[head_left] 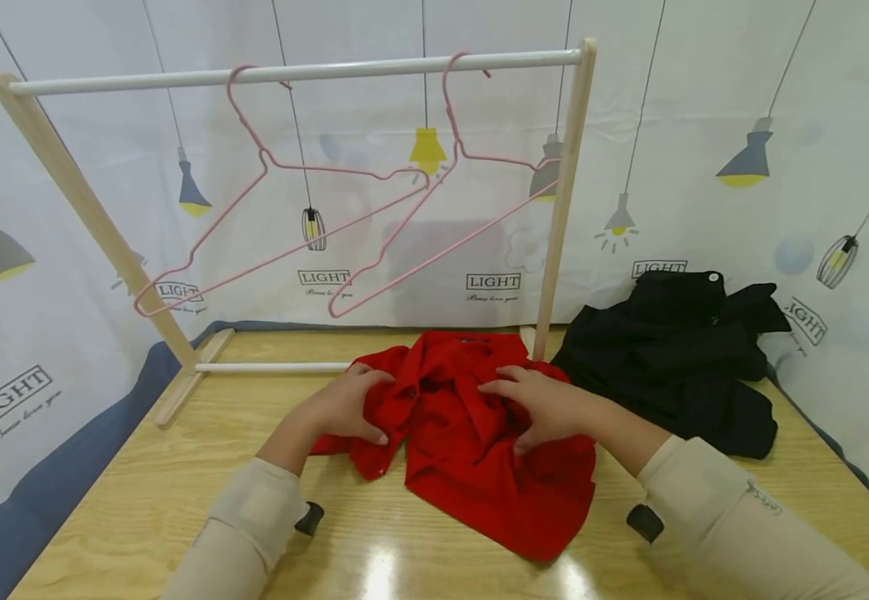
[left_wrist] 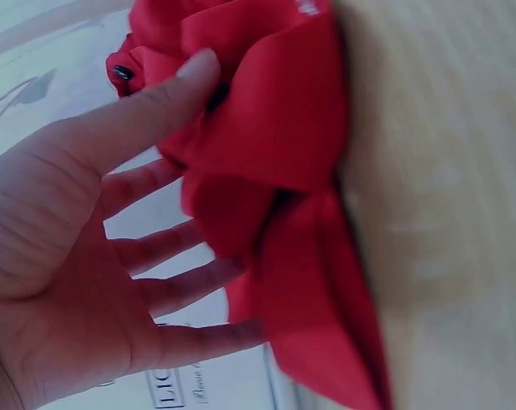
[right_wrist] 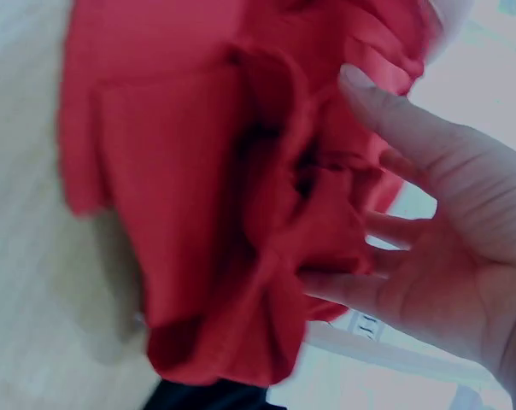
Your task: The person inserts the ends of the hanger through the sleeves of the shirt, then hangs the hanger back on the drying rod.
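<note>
A crumpled red garment [head_left: 452, 433] with dark buttons lies in loose folds on the wooden table, below the rack. My left hand [head_left: 344, 407] is at its left side, thumb apart from the spread fingers. In the left wrist view, that hand's fingertips [left_wrist: 241, 333] are at the cloth, and nothing is pinched in the palm. On the other side is my right hand [head_left: 550, 406], its fingers spread over the folds. The right wrist view has the right thumb [right_wrist: 369, 94] in front of the red cloth, with some fingertips hidden by folds.
A clothes rack with a white rail [head_left: 359, 69] stands behind the garment. Two pink wire hangers [head_left: 344, 233] hang from it. A black garment [head_left: 666, 358] is heaped at the right. Behind is a lamp-printed curtain [head_left: 629, 125].
</note>
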`<state>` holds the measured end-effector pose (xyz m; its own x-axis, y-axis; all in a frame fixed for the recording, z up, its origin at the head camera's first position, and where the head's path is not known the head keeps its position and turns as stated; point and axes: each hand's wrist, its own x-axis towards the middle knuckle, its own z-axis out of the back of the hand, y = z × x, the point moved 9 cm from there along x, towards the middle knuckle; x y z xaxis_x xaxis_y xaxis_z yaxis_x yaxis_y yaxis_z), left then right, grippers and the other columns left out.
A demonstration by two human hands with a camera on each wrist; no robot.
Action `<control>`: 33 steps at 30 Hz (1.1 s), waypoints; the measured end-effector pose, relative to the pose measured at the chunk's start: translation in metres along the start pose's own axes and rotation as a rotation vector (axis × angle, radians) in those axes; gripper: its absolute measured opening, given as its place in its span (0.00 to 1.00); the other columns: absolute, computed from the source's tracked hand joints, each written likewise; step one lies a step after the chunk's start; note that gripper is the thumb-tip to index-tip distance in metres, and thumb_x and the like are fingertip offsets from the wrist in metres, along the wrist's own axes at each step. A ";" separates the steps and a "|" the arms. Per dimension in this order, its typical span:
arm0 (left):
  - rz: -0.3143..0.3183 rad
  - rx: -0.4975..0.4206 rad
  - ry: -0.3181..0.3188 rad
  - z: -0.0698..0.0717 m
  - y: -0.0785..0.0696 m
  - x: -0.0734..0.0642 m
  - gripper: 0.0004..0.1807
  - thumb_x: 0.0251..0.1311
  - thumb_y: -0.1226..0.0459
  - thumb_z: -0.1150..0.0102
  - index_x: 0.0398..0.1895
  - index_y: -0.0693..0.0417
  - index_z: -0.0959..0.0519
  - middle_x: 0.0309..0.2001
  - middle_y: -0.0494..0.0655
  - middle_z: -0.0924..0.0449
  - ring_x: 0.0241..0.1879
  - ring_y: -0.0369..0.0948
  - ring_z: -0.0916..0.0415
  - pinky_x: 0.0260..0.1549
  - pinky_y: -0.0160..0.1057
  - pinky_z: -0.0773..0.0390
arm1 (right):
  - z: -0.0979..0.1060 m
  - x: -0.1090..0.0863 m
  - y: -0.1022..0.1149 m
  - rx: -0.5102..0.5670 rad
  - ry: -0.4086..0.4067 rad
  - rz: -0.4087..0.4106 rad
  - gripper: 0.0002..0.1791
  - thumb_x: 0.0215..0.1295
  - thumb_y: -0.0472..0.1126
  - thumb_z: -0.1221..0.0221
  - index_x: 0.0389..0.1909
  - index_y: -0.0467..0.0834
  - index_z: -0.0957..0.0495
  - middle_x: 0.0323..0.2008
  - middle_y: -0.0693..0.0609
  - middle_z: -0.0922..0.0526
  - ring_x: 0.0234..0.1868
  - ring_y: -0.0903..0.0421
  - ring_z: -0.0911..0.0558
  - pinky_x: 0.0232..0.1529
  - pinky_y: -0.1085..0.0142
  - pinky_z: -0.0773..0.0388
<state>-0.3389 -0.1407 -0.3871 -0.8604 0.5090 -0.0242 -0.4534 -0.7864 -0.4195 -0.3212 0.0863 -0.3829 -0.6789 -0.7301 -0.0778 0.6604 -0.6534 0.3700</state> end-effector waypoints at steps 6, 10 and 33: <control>0.023 -0.012 -0.041 0.019 -0.009 0.003 0.39 0.48 0.52 0.25 0.61 0.60 0.27 0.61 0.61 0.34 0.59 0.55 0.33 0.58 0.53 0.30 | 0.026 -0.002 -0.001 0.034 0.047 -0.019 0.37 0.56 0.44 0.30 0.65 0.39 0.31 0.63 0.41 0.29 0.63 0.43 0.31 0.61 0.48 0.32; 0.032 -0.004 -0.155 0.032 -0.018 0.009 0.30 0.54 0.54 0.29 0.55 0.63 0.22 0.55 0.59 0.26 0.56 0.54 0.29 0.56 0.52 0.29 | 0.047 0.004 -0.006 0.000 0.006 -0.060 0.26 0.63 0.45 0.35 0.58 0.36 0.25 0.54 0.42 0.21 0.55 0.44 0.23 0.57 0.50 0.28; 0.290 0.034 -0.172 0.017 -0.019 0.049 0.29 0.46 0.48 0.27 0.47 0.58 0.20 0.42 0.48 0.19 0.41 0.46 0.23 0.44 0.45 0.23 | 0.047 0.052 -0.061 0.016 -0.193 -0.613 0.33 0.58 0.67 0.41 0.31 0.36 0.23 0.30 0.44 0.21 0.28 0.49 0.21 0.32 0.60 0.23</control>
<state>-0.3764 -0.1067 -0.3644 -0.9801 0.1980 0.0159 -0.1886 -0.9025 -0.3871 -0.4119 0.0971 -0.3658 -0.9783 -0.1748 -0.1116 0.1304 -0.9367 0.3249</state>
